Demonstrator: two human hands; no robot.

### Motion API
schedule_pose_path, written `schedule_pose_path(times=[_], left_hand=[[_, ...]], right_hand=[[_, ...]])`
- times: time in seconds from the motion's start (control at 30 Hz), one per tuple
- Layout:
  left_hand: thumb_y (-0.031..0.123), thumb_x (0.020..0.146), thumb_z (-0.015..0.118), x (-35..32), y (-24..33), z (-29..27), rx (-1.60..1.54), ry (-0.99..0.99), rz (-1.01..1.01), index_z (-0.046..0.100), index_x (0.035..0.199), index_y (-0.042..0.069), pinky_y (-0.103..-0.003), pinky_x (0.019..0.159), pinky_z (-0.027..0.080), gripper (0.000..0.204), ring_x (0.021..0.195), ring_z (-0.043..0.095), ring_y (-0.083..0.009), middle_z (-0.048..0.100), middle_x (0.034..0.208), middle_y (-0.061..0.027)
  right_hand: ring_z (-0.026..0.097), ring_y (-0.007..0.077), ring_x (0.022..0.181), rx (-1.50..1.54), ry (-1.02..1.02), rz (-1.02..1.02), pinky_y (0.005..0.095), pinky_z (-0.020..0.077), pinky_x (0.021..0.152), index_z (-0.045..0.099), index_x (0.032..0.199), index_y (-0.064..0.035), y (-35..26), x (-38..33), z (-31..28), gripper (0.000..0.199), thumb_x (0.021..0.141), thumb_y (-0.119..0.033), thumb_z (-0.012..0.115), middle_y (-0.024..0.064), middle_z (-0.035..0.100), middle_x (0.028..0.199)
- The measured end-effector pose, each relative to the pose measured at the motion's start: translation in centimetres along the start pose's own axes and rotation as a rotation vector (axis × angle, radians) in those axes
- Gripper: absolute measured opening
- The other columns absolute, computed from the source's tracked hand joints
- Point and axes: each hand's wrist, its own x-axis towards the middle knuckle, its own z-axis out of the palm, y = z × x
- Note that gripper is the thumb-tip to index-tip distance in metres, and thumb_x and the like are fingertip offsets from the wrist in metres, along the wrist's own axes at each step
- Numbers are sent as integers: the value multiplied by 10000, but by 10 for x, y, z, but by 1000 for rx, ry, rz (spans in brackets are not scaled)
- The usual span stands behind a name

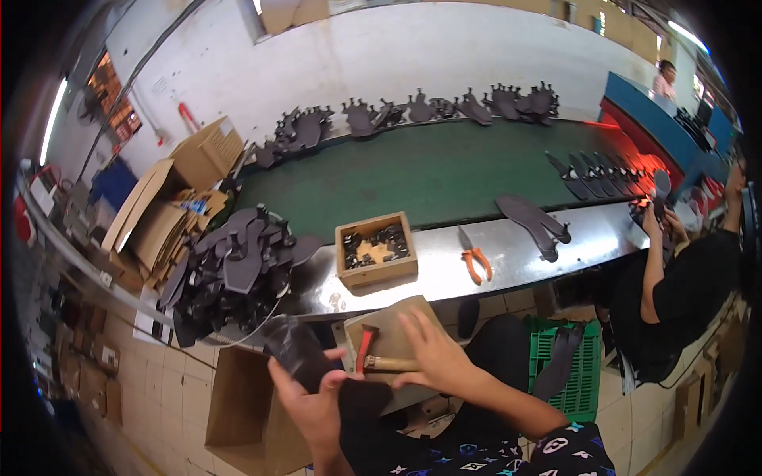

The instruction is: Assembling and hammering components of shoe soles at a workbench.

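Observation:
My left hand (309, 408) grips a dark flip-flop sole (295, 349), thumb across it and the forefinger along its edge. The sole is tilted over my lap, and the fingers under it are partly hidden. My right hand (440, 357) has its fingers stretched out over a light board (397, 337), with the thumb close to the end of a hammer handle. The hammer (389, 363), with a red head and a wooden handle, lies on that board. Beyond it, on the metal bench edge (440, 274), are a wooden box (373, 276) of small dark parts and orange-handled pliers (475, 258).
A heap of dark flip-flops (242, 266) stands at the left, above an open cardboard box (246, 404). Behind the bench runs a green belt (381, 170), lined with more flip-flops (361, 119). A green crate (587, 373) and a co-worker (675, 278) are on the right.

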Motion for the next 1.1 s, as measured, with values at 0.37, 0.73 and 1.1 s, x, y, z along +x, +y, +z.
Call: schedule_pose_path(times=[0.37,0.73,1.1], left_hand=[[228,1016,578,28,-141,21,239,-106,-243,498,1263,-10,-336,804,455,352,857,578,-216,614,950,-127],[150,851,729,162,-138,63,945,-133,395,650,1140,33,-425,807,492,322,910,601,-321,620,938,-150],[182,798,694,262,-196,53,1324,-646,550,721,796,30,-466,734,532,154,792,657,-369,667,787,-180]], right_hand=[[678,346,768,107,-244,787,406,516,636,632,916,-26,48,-210,-97,209,775,-99,767,178,665,817],[645,200,685,1467,-99,679,315,501,607,598,1185,37,29,-254,-84,380,845,-57,739,114,633,759],[665,171,666,1043,-146,202,265,499,624,684,957,-17,40,-71,-120,267,757,-85,847,48,675,768]])
